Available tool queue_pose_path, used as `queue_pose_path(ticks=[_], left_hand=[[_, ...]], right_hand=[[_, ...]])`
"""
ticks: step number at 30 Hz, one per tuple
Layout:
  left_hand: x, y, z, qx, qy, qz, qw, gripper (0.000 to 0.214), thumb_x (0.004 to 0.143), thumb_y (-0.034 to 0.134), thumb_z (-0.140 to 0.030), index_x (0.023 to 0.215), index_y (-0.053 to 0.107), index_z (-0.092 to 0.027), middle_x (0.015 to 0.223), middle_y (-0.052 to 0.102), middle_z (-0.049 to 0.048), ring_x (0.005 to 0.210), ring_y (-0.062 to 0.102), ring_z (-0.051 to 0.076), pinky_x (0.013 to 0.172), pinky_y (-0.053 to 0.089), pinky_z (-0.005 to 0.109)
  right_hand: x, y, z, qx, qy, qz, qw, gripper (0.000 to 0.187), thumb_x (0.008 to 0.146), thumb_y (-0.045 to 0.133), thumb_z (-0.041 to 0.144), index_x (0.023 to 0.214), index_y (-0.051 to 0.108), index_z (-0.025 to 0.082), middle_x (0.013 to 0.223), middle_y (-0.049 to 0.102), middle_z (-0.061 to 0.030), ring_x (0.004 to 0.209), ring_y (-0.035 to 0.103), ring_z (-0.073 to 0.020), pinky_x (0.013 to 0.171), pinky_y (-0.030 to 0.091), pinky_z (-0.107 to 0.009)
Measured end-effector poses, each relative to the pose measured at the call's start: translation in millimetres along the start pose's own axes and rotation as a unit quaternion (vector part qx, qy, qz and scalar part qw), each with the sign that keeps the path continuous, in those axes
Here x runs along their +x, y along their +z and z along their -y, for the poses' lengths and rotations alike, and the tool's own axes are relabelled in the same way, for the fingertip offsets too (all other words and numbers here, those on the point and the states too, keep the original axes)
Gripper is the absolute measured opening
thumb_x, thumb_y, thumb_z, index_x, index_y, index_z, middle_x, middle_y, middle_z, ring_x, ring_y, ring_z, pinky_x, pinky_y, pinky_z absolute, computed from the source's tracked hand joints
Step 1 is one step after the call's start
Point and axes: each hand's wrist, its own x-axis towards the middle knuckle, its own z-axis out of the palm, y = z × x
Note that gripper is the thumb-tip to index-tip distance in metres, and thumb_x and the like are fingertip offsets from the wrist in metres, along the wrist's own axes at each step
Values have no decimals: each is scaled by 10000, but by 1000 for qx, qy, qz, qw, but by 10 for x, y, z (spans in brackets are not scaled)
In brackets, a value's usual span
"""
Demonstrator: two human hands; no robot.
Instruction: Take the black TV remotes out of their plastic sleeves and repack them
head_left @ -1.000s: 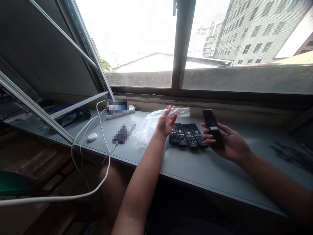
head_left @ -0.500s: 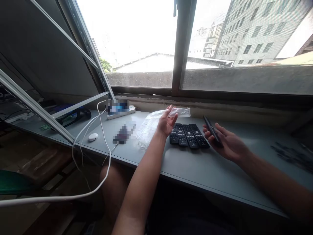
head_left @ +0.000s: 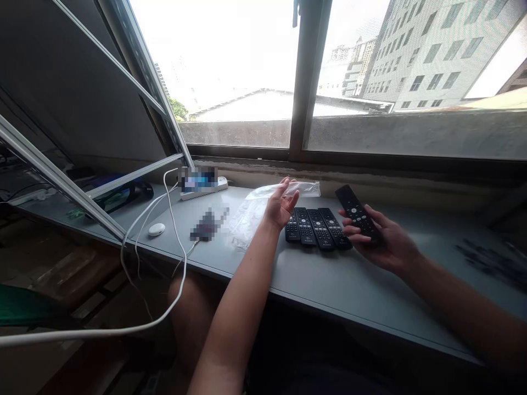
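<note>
1. Hidden or unclear: two items on the desk (head_left: 329, 285) left of centre are blurred out, one at the back edge by the window and one nearer the front; neither can be identified. Dark objects at the far right of the desk are too dim to make out. The right forearm runs out of frame at lower right.
2. Right hand (head_left: 382, 241) grips a black remote (head_left: 356, 214), buttons facing up, just right of the row of four remotes (head_left: 315, 227) lying side by side on the desk.
3. Left hand (head_left: 280, 206) is spread wide, palm up, holding nothing, over the left end of the row and beside the clear plastic bag (head_left: 255, 211).
4. Change: half a second ago the held remote was edge-on; one second ago its back showed. The left hand has not shifted.
5. Room: bare desk lies in front of the row toward the near edge; white cables (head_left: 164, 230) hang over the left front edge.
</note>
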Motion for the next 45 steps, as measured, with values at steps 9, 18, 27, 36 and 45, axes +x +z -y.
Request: queue_pose_path(ticks=[9,18,27,36,45], left_hand=[[-10,-1,-4,11,8,9,1000,227,1056,733,-165,1274,791,-183,1349,754,94,976,801,131,765,696,178],[18,-17,5,8,12,15,1000,133,1050,738,-154,1169,798,-164,1268,769,86,878,787,114,732,700,187],[2,-23,6,2,6,9,1000,275,1039,758,-164,1311,789,-192,1349,760,95,987,808,139,785,707,188],[-21,7,-9,-8,-8,-4,1000,306,1038,761,-156,1340,779,-203,1360,759,89,991,810,130,826,706,187],[0,-16,1,10,6,6,1000,289,1038,760,-167,1323,772,-211,1373,747,100,1032,809,159,771,709,192]], right_hand=[[1,27,7,-46,-10,-54,997,430,1198,416,314,1559,575,143,1263,780,-190,988,839,-263,782,779,-378],[33,-76,2,-27,-10,10,1000,383,1177,441,278,1522,577,183,935,672,-83,598,602,-155,348,547,-195],[-20,43,-33,-5,-11,-7,1000,450,1175,510,358,1577,533,158,911,621,-58,686,628,-171,474,642,-247],[-4,16,7,-41,-10,-43,998,449,1200,434,398,1580,559,193,1114,713,-132,775,710,-193,501,676,-258],[-1,-43,6,-25,10,12,1000,398,1152,540,318,1527,567,190,893,611,-39,639,629,-165,401,605,-211]])
